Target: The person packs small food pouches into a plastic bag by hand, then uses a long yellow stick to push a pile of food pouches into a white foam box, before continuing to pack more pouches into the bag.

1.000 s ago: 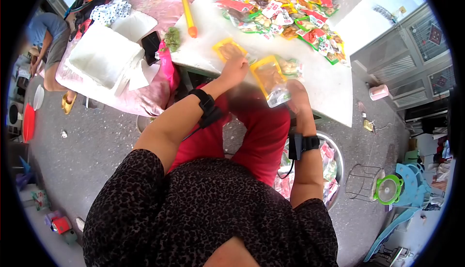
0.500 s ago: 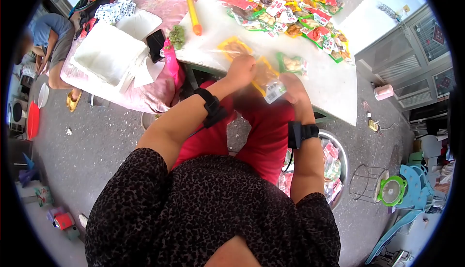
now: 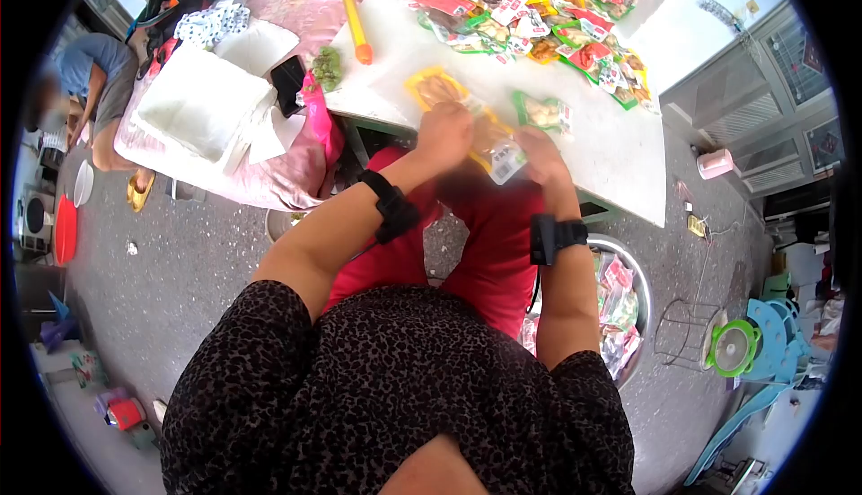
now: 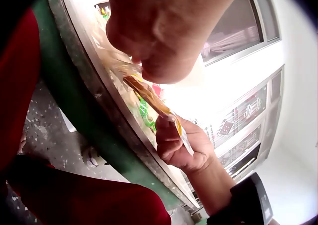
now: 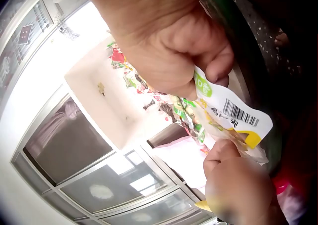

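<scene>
Between my two hands is a yellow-edged food packet (image 3: 494,143) with a white barcode end, tilted over the table's near edge. My right hand (image 3: 543,156) grips it by the side near the barcode; the right wrist view shows this white end (image 5: 238,110) beneath the curled fingers. My left hand (image 3: 446,136) pinches the opposite end, its fingertips partly hidden. Just beyond the left hand, a second yellow-edged packet (image 3: 437,87) with brown contents lies on the white tabletop (image 3: 620,163). A green-edged packet (image 3: 541,113) of pale pieces lies beyond the right hand.
A heap of colourful packets (image 3: 539,15) covers the table's far side. A yellow stick (image 3: 353,15), a phone (image 3: 288,84) and a white foam box (image 3: 202,105) lie to the left. A metal basin (image 3: 639,315) of packets stands on the floor at right. Another person (image 3: 94,78) bends down far left.
The held packet has tilted and shifted left toward my left hand, uncovering the green-edged packet. My right hand has moved slightly along with it; the left hand stays on the packet's far end.
</scene>
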The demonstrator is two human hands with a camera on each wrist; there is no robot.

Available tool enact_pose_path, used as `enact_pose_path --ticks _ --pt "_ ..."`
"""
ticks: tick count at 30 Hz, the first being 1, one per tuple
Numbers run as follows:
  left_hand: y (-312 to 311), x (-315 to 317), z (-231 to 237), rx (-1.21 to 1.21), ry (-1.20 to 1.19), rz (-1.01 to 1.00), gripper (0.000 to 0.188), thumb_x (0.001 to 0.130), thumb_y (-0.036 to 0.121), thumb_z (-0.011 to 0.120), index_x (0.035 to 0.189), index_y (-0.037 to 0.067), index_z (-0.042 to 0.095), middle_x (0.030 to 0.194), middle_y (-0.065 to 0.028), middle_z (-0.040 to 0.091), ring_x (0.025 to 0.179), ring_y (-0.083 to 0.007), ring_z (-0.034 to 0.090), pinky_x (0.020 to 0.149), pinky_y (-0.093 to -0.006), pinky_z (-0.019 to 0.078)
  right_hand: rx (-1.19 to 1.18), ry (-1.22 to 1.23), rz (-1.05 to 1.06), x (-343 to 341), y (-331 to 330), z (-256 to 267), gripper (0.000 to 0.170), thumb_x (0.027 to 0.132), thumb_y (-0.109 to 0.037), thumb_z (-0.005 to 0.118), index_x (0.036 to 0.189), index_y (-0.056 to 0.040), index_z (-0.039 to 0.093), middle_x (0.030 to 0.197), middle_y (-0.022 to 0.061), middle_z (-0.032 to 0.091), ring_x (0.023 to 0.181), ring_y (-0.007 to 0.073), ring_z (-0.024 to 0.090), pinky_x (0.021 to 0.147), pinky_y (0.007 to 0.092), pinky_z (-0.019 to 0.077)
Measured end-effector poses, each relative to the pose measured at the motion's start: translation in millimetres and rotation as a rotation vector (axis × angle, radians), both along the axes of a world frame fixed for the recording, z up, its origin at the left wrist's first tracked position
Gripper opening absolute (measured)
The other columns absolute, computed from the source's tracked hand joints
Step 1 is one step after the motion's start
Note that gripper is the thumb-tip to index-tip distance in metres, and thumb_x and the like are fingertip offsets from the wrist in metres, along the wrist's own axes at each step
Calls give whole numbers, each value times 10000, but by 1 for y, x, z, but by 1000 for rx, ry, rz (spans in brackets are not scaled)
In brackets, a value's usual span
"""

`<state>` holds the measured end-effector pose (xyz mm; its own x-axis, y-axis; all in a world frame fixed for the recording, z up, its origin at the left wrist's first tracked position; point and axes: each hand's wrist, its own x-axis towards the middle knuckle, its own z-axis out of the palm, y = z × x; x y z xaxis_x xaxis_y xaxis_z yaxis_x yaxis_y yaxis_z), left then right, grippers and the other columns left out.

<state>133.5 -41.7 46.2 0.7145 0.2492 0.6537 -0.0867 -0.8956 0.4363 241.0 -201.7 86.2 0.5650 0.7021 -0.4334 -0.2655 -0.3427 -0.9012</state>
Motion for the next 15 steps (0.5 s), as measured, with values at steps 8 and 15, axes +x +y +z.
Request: enact_pose_path --ticks 8,15 --pt "-5 -3 -8 -110 29 -2 55 686 93 507 696 41 493 713 -132 505 744 -313 493 654 -396 411 78 -5 -34 -4 -2 5 138 827 -155 456 839 -30 515 632 37 535 403 84 454 280 198 310" --pt "-2 -2 -10 -225 -30 -2 56 696 88 489 699 32 499 734 -163 519 709 -343 500 617 -421 413 282 155 -198 8 -34 -17 119 836 -132 449 829 -27 505 681 47 542 501 103 514 365 206 394"
